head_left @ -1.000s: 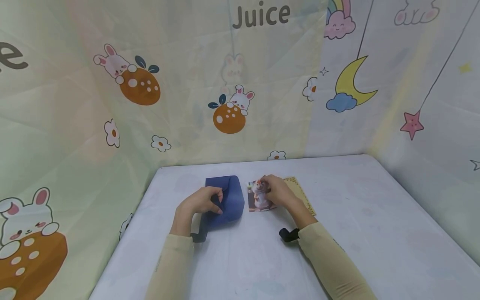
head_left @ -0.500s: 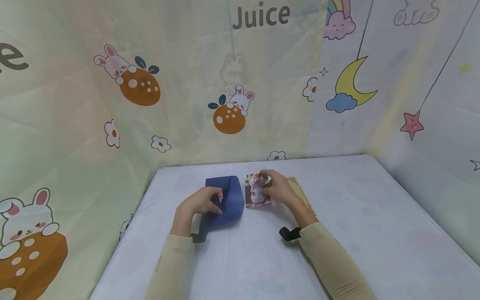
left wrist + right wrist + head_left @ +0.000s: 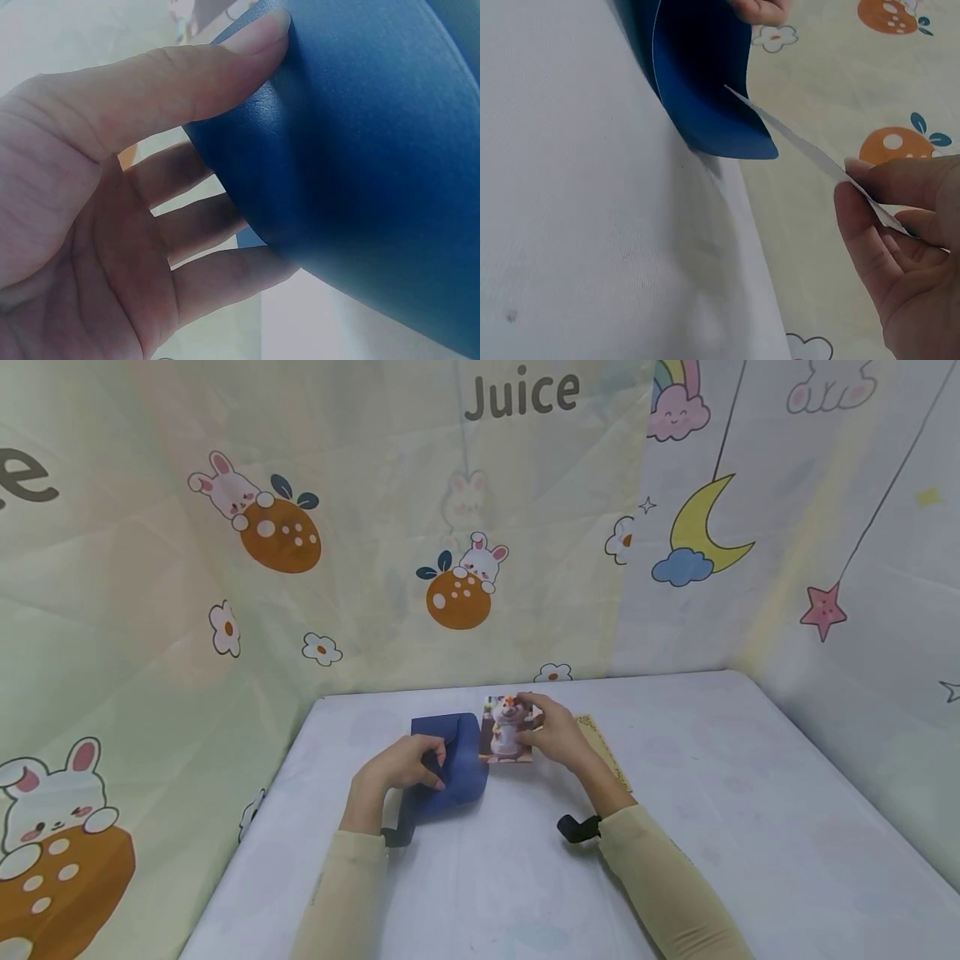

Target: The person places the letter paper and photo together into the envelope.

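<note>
A dark blue folded cover lies on the white table, bowed open. My left hand grips its near edge; in the left wrist view the thumb lies on top of the blue cover and the fingers curl beneath it. My right hand pinches a photo card showing a small furry animal, held off the table at the cover's right side. From the right wrist view the card appears edge-on, its far corner touching the lip of the blue cover, pinched by my right hand.
A tan patterned card lies flat on the table under my right forearm. A black wrist strap sits on the right sleeve. Printed cloth backdrops enclose the table at the back and both sides.
My right hand has lifted the photo card off the table and carried it up and left, to the blue cover's edge. The left hand has stayed on the cover.
</note>
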`<state>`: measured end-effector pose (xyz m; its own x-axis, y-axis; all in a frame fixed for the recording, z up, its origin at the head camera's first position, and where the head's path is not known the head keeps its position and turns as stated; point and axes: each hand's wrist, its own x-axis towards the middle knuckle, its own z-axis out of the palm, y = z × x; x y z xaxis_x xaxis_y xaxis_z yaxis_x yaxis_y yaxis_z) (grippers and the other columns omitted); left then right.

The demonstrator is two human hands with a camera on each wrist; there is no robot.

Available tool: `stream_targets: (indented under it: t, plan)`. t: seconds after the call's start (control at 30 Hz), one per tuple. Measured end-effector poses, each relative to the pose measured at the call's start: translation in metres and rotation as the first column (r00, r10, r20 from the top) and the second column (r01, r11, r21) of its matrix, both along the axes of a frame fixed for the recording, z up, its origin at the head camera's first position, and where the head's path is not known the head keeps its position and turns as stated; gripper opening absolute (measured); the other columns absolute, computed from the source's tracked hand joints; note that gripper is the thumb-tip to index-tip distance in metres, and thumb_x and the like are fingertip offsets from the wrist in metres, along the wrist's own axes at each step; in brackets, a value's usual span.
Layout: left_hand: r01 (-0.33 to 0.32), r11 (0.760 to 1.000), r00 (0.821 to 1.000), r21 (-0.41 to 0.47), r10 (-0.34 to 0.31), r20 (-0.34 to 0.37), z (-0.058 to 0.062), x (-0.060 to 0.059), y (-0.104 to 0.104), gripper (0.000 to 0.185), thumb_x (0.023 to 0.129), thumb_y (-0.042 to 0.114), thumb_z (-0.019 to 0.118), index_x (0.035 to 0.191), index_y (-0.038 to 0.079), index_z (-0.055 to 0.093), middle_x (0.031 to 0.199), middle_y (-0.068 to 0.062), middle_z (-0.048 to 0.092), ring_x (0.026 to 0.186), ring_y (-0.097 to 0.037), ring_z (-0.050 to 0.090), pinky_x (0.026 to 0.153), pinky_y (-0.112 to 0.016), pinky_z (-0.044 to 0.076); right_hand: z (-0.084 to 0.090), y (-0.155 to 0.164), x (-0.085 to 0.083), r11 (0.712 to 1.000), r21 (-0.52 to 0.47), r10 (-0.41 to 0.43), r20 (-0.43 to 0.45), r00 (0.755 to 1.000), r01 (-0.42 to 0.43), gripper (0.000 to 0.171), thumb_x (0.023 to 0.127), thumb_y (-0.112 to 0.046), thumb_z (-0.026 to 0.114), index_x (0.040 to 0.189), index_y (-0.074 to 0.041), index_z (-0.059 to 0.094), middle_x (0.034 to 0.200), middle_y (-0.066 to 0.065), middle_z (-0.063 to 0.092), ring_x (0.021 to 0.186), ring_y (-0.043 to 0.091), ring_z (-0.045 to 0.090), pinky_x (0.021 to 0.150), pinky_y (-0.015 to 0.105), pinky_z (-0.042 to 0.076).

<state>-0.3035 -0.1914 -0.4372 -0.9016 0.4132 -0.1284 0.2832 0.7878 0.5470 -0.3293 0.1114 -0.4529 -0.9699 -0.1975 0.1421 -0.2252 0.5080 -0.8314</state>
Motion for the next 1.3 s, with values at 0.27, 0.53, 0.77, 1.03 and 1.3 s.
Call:
stream_targets:
  t: [0.27,0.53,0.77,1.03,1.3]
  plan:
    - [-0.017,1.000,1.000,-0.004,0.017,0.015,0.002,0.001,0.001,0.034,0.077,0.012,0.092,0.093,0.018,0.062,0.090,-0.001,0.060,0.087,-0.020,0.057,0.073,-0.035,0.045,0.000,-0.009,0.005,0.996,-0.059,0.075,0.120,0.990,-0.068,0.078,0.088,-0.006,0.080,0.156,-0.024,0.046,0.157,0.009,0.048,0.069,0.015,0.056,0.061,0.029,0.049]
    - [-0.009,1.000,1.000,-0.012,0.009,-0.002,0.001,0.001,0.000,0.036,0.076,0.013,0.093,0.092,0.020,0.061,0.091,0.000,0.060,0.089,-0.020,0.057,0.074,-0.035,0.044,-0.002,-0.014,0.007,0.994,-0.026,0.107,0.117,0.987,-0.105,0.073,0.086,-0.005,0.081,0.151,-0.022,0.054,0.147,0.013,0.056,0.056,0.012,0.047,0.054,0.028,0.043]
    - [-0.003,1.000,1.000,-0.012,0.003,-0.011,0.001,0.000,0.000,0.036,0.076,0.013,0.093,0.092,0.020,0.061,0.091,0.000,0.060,0.088,-0.019,0.056,0.073,-0.035,0.044,-0.006,-0.022,0.010,0.986,-0.023,0.165,0.090,0.982,-0.164,0.068,0.085,-0.006,0.083,0.147,-0.016,0.058,0.148,0.015,0.055,0.054,0.010,0.049,0.055,0.027,0.045]
    - [0.002,1.000,1.000,-0.010,-0.002,-0.019,0.000,0.000,-0.001,0.035,0.077,0.013,0.092,0.094,0.019,0.062,0.092,0.001,0.061,0.088,-0.020,0.056,0.073,-0.036,0.044,-0.014,-0.038,0.016,0.968,-0.032,0.249,0.093,0.964,-0.247,0.066,0.088,-0.002,0.079,0.149,-0.008,0.053,0.148,0.018,0.055,0.069,0.012,0.066,0.061,0.030,0.055]
    - [0.018,1.000,0.999,-0.007,-0.018,-0.030,-0.001,-0.001,-0.001,0.036,0.076,0.012,0.092,0.095,0.018,0.062,0.092,0.001,0.060,0.088,-0.019,0.056,0.074,-0.035,0.044,-0.013,-0.046,0.020,0.962,0.036,0.269,0.079,0.960,-0.272,0.074,0.084,0.001,0.077,0.152,-0.008,0.050,0.157,0.017,0.049,0.122,0.029,0.061,0.093,0.043,0.056]
